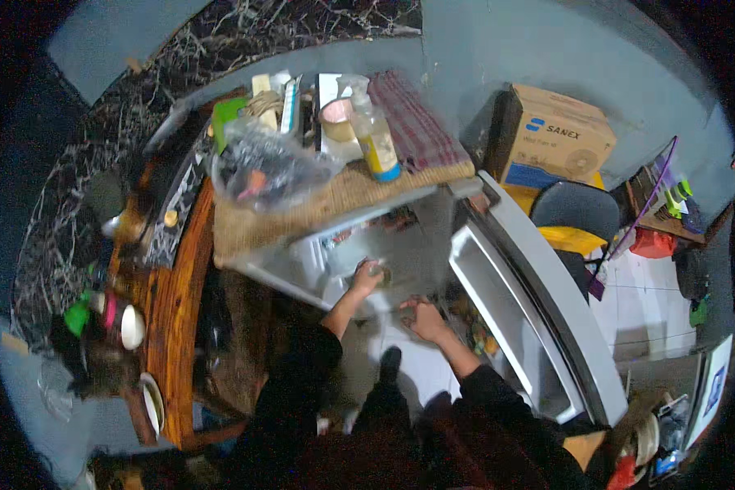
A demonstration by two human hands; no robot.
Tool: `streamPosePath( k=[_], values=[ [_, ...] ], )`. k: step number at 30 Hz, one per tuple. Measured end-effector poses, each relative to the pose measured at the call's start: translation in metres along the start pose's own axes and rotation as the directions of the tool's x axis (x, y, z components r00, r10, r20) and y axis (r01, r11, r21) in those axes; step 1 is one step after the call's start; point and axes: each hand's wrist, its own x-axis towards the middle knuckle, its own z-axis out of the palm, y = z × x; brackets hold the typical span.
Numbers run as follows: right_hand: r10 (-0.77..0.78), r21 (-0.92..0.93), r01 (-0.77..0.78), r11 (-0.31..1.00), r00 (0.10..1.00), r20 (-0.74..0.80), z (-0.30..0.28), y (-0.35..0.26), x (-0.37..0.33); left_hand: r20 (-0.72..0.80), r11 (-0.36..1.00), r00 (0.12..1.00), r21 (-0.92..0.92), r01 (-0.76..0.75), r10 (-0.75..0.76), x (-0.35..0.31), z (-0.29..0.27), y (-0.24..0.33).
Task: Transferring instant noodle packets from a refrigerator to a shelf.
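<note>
A small grey refrigerator stands before me with its door [539, 269] swung out to the right and its white inner lining showing. My left hand [366, 279] is at the cabinet opening [416, 245], fingers curled round something small and roundish that is too blurred to name. Lower and to the right, my right hand [422, 320] hangs between the cabinet and the door. It looks free of any object, its index finger stretched to the left and apart from the others. Most of the cabinet's contents are hidden or smeared.
On the woven mat [302, 212] atop the refrigerator are a clear plastic bag [273, 167], a spray bottle [376, 143] and a checkered cloth [420, 118]. A cardboard box [555, 135] rests on a yellow chair [572, 238] beyond the door. A wooden bench [174, 327] stands left.
</note>
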Motion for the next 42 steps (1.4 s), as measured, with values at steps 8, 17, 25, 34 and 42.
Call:
streamPosePath(
  k=[8, 17, 25, 34, 42],
  values=[
    [0.065, 0.320, 0.097, 0.942, 0.886, -0.459, 0.108, 0.182, 0.344, -0.165, 0.877, 0.910, 0.377, -0.298, 0.380, 0.226, -0.007, -0.162],
    [0.082, 0.398, 0.273, 0.876, 0.728, -0.681, 0.121, 0.189, 0.434, -0.247, 0.588, 0.636, 0.700, -0.405, 0.731, 0.251, -0.009, -0.173],
    [0.070, 0.391, 0.297, 0.871, 0.712, -0.699, 0.100, 0.167, 0.446, -0.333, 0.752, 0.747, 0.575, -0.322, 0.575, 0.233, -0.018, -0.152],
    [0.224, 0.351, 0.011, 0.936, 0.751, -0.621, 0.079, 0.117, 0.351, -0.421, 0.965, 0.891, 0.255, -0.063, 0.169, 0.136, 0.003, -0.084],
    [0.527, -0.171, -0.546, 0.820, 0.837, -0.144, 0.041, -0.013, 0.163, -0.423, 0.935, 0.848, 0.286, -0.211, 0.320, -0.094, -0.037, 0.013]
  ],
)
